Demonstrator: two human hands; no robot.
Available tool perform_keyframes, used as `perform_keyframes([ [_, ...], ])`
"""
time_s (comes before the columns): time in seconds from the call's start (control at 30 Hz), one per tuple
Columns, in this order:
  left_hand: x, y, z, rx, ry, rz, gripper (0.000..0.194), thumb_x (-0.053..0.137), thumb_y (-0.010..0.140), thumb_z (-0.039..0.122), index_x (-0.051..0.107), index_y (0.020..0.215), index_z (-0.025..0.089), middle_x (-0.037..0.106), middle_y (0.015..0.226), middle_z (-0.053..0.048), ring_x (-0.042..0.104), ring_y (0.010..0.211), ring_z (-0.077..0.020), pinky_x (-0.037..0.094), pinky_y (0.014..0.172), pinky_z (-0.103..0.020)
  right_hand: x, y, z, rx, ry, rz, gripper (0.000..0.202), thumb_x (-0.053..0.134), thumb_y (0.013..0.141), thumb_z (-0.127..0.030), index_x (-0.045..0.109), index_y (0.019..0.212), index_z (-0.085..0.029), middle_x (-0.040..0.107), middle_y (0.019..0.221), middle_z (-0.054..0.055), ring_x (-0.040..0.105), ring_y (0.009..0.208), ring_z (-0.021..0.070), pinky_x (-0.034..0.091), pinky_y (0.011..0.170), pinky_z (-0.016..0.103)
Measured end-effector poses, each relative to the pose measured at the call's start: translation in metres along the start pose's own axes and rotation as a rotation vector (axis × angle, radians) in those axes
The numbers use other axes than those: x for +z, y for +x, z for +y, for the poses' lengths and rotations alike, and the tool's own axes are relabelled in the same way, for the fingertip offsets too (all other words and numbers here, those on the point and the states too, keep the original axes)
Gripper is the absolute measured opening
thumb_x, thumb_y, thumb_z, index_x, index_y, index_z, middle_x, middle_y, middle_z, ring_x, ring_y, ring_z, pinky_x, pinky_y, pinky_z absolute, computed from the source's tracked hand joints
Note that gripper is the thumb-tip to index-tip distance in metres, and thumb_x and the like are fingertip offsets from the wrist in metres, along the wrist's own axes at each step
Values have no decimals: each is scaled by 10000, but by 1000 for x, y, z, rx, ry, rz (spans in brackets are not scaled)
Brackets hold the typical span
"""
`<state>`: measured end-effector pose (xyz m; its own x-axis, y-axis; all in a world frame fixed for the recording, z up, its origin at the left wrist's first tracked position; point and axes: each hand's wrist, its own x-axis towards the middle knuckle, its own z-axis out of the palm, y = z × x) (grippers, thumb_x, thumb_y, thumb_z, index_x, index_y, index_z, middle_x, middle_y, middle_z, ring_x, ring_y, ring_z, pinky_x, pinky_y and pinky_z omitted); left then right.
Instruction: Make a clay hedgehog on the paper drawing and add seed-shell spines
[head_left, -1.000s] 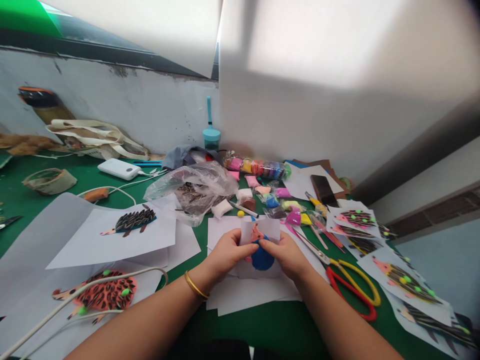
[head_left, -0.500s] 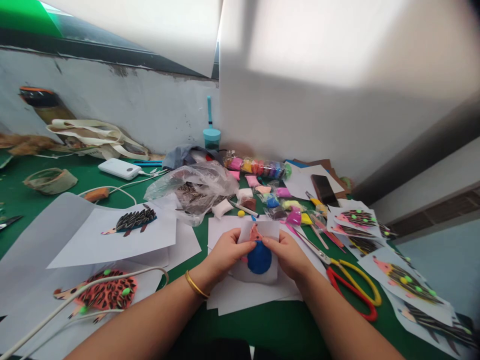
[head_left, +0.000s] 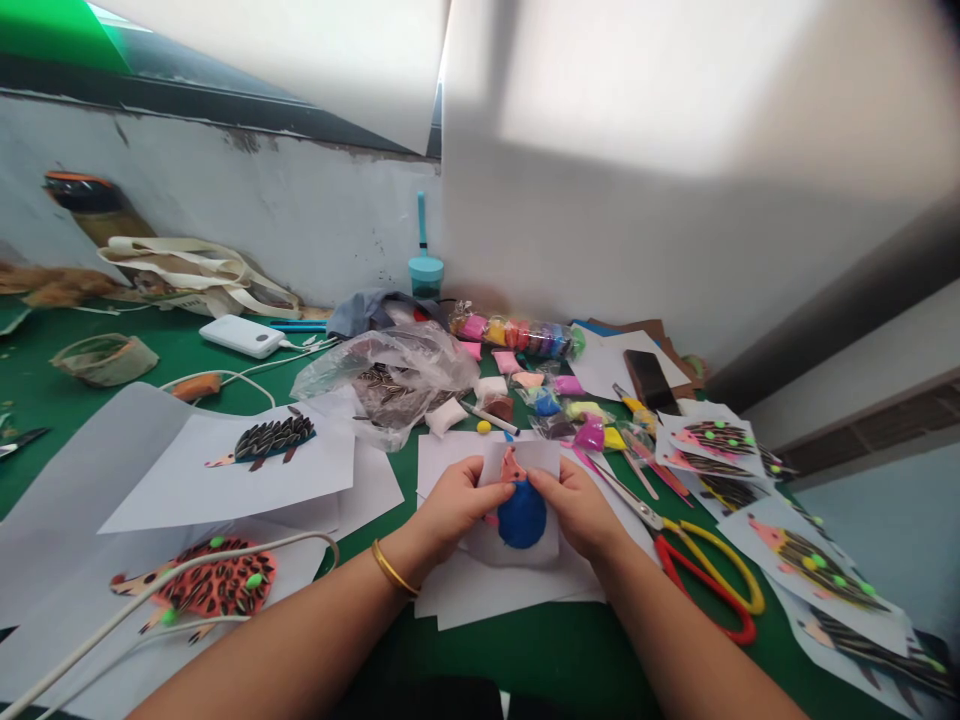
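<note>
Between my hands is a small white sheet of paper (head_left: pixel 495 545) bearing a clay hedgehog (head_left: pixel 522 516) with a round blue body and a pink head. My left hand (head_left: pixel 463 503) grips the sheet's left side, its thumb on the clay where head meets body. On the right side my right hand (head_left: pixel 571 500) grips the same sheet, thumb pressed near the same spot. The fingers behind the paper are hidden. More white sheets (head_left: pixel 480 590) lie beneath. Just beyond are a yellow clay ball (head_left: pixel 484 427) and a marker (head_left: pixel 487 415).
Scissors (head_left: pixel 667 524) with red and yellow handles lie right of my hands. Bagged clay (head_left: pixel 589 433) and a plastic bag of sunflower seeds (head_left: pixel 390 385) are behind. Finished seed hedgehogs lie left (head_left: pixel 274 437) and right (head_left: pixel 817 560). A white cable (head_left: pixel 172 572) crosses the left papers.
The view has shifted very slightly. Both hands keep their hold on the paper, with the thumbs still at the clay and hardly moved.
</note>
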<state>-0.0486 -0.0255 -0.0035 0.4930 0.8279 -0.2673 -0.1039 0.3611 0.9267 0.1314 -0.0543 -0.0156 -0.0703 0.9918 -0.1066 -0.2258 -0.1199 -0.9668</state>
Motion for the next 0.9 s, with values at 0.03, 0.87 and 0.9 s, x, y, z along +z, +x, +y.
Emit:
perform_keyframes([
  [0.03, 0, 0, 0, 0, -2, 3, 456, 834, 659, 404, 702, 1001, 133, 687, 872, -45, 599, 702, -143, 438, 535, -206, 1, 0, 0, -7, -6, 5, 386, 776, 772, -447, 709, 1065, -205, 754, 1060, 63, 693, 914, 240, 528, 824, 343],
  [0.87, -1, 0, 0, 6, 3, -23, 443, 819, 688, 403, 703, 1020, 134, 692, 873, -54, 597, 685, -135, 431, 510, -187, -1, 2, 3, -46, -30, -18, 371, 706, 835, -478, 703, 1082, -202, 757, 1002, 63, 695, 884, 250, 541, 806, 369],
  [0.9, -1, 0, 0, 6, 8, -23, 452, 821, 685, 408, 702, 1024, 133, 691, 874, -55, 600, 691, -140, 434, 510, -189, -1, 1, 2, -57, -54, -15, 370, 724, 821, -470, 707, 1076, -201, 755, 1017, 63, 691, 909, 254, 535, 836, 375],
])
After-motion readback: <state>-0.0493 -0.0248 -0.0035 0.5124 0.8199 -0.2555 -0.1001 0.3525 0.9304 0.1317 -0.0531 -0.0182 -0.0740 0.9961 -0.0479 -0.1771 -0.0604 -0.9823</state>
